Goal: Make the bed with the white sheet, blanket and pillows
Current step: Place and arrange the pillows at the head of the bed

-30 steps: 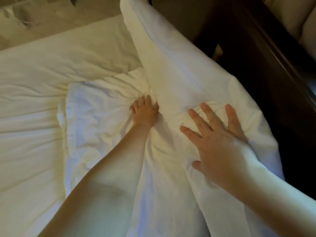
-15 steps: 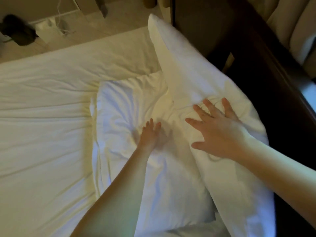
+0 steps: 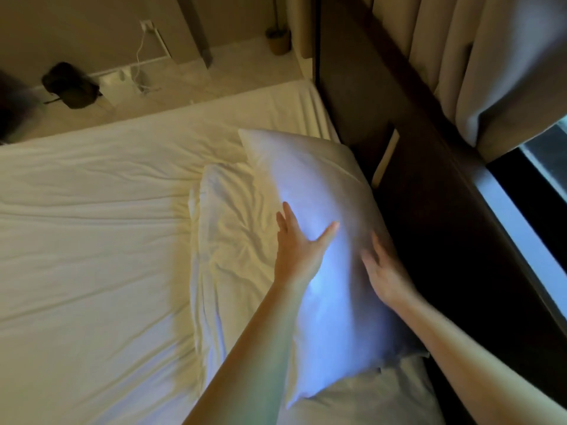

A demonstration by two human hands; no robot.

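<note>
A white pillow (image 3: pixel 316 185) lies tilted along the right side of the bed, leaning toward the dark headboard (image 3: pixel 429 210). It partly covers a second, creased white pillow (image 3: pixel 233 228) lying flat to its left. My left hand (image 3: pixel 299 250) rests flat on the top pillow's left side with straight fingers. My right hand (image 3: pixel 383 271), blurred, touches the pillow's right side near the headboard, fingers extended. A white sheet (image 3: pixel 92 225) with wrinkles covers the mattress to the left.
The dark wooden headboard runs along the right, with beige curtains (image 3: pixel 475 72) and a window (image 3: pixel 540 216) behind it. Beyond the bed's far edge is a pale floor with a dark bag (image 3: pixel 70 85), a white cable (image 3: pixel 141 56) and a small round bin (image 3: pixel 279 41).
The top pillow has dropped from standing steeply to lying lower over the flat pillow. My left hand moved off the creased pillow onto the top one; my right hand slid to its right side.
</note>
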